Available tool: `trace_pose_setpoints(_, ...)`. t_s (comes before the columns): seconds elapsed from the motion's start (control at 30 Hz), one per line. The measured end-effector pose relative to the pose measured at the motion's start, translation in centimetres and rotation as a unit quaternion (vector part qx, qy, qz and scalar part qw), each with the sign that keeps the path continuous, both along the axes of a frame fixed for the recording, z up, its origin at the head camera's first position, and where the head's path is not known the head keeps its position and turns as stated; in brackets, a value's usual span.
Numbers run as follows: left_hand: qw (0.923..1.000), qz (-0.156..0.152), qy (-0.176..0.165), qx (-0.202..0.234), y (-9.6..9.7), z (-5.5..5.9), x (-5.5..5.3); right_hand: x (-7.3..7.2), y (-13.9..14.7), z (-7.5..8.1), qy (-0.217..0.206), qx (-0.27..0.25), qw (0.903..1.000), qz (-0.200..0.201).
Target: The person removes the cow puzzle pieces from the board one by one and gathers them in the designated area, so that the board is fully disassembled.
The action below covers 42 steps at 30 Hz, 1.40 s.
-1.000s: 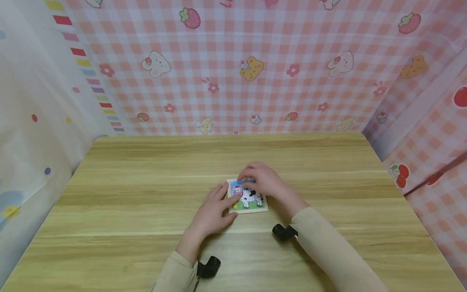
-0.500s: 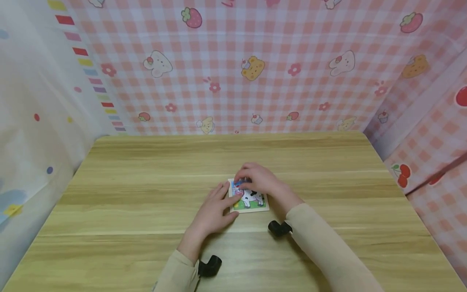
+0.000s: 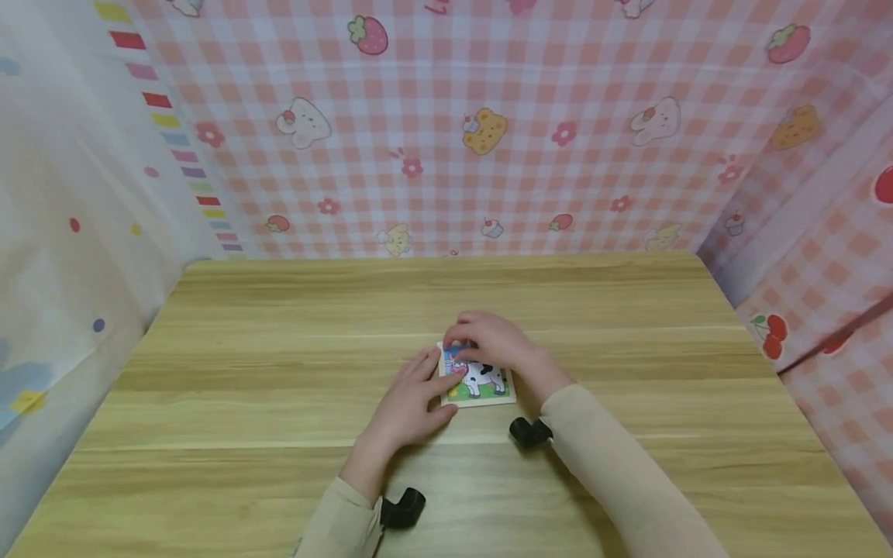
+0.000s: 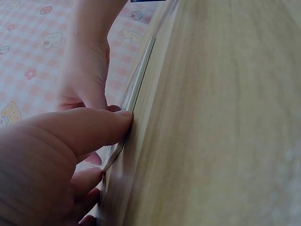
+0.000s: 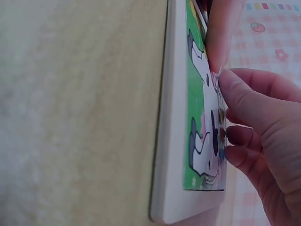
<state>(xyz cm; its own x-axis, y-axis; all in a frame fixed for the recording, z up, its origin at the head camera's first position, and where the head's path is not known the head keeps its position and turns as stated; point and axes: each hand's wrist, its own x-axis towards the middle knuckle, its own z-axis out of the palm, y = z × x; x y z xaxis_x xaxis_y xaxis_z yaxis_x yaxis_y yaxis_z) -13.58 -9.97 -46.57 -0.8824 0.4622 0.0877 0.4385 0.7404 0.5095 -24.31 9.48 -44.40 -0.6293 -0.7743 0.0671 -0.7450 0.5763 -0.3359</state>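
A small square cow puzzle (image 3: 481, 381) lies on the table, with a pale frame around its picture. My left hand (image 3: 405, 407) rests at its left side, fingers mostly straight. Its index finger reaches onto the picture and its thumb touches the near edge. From above right, my right hand (image 3: 494, 341) curls over the far part of the picture. Its thumb and fingers pinch a blue puzzle piece (image 3: 451, 353) at the far left corner, mostly hidden by the fingers. In the right wrist view, the right thumb (image 5: 242, 96) and fingertips are right at the picture's surface.
The wood-grain table (image 3: 265, 372) extends around the puzzle on all sides. Behind it hangs a pink checked curtain (image 3: 432, 101), with further cloth at left and right. Black wrist devices (image 3: 403, 508) stick out beside both sleeves.
My right hand has shifted left across the far part of the picture, bringing the blue puzzle piece to the far left corner and lower. My left hand stays in place on the puzzle.
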Motion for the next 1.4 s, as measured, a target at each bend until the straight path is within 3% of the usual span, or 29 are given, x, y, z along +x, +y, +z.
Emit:
trace_pose_setpoints(0.57, 1.0, -0.001, -0.002, -0.007, 0.2, -0.2, -0.1, -0.7, 0.8, 0.1, 0.036, 0.012, 0.9966, 0.072)
trace_pose_setpoints(0.97, 0.9999, 0.003, -0.008, -0.013, 0.0, 0.2, 0.0, -1.0, 0.5, 0.3, 0.022, 0.036, 0.9962, 0.076)
trace_pose_setpoints(1.4, 0.9997, 0.008, -0.004, -0.021, -0.1, 0.2, 0.1, -0.9, -0.6, 0.7, -0.05, 0.036, 0.9976, 0.03)
